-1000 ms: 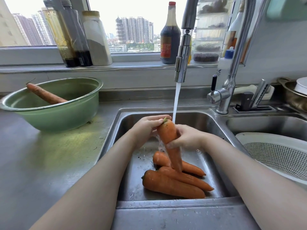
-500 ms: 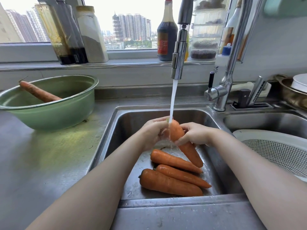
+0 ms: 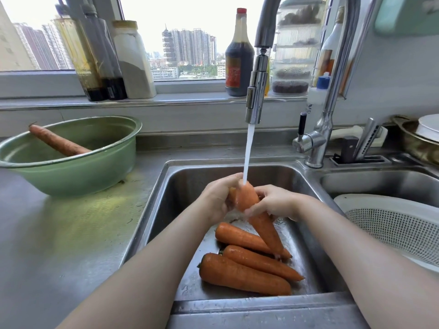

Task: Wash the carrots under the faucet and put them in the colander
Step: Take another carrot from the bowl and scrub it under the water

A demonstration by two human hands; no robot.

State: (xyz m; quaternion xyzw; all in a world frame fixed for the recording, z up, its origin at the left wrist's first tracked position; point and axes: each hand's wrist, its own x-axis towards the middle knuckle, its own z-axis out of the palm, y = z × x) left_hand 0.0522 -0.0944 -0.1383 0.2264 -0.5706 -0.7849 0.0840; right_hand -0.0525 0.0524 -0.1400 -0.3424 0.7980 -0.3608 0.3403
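Note:
Both my hands hold one carrot (image 3: 261,222) over the left sink basin (image 3: 190,184), its thick top up under the water stream (image 3: 248,153) from the faucet (image 3: 256,91). My left hand (image 3: 218,198) grips the carrot's top from the left. My right hand (image 3: 275,203) wraps its middle from the right. The tip points down to the right. Three wet carrots (image 3: 244,274) lie on the basin floor below. A white colander (image 3: 392,224) sits in the right basin, and no carrot shows in its visible part. One more carrot (image 3: 57,142) leans in a green bowl (image 3: 71,172).
The green bowl stands on the steel counter (image 3: 71,233) to the left of the sink. Bottles and jars (image 3: 114,60) line the windowsill. The faucet base and handle (image 3: 313,141) rise between the basins, with a knife holder (image 3: 361,148) and a metal pot (image 3: 418,138) at the far right.
The held carrot has tilted from nearly upright to tip down-right, with its top staying under the stream. My hands have shifted along it. The view has moved slightly.

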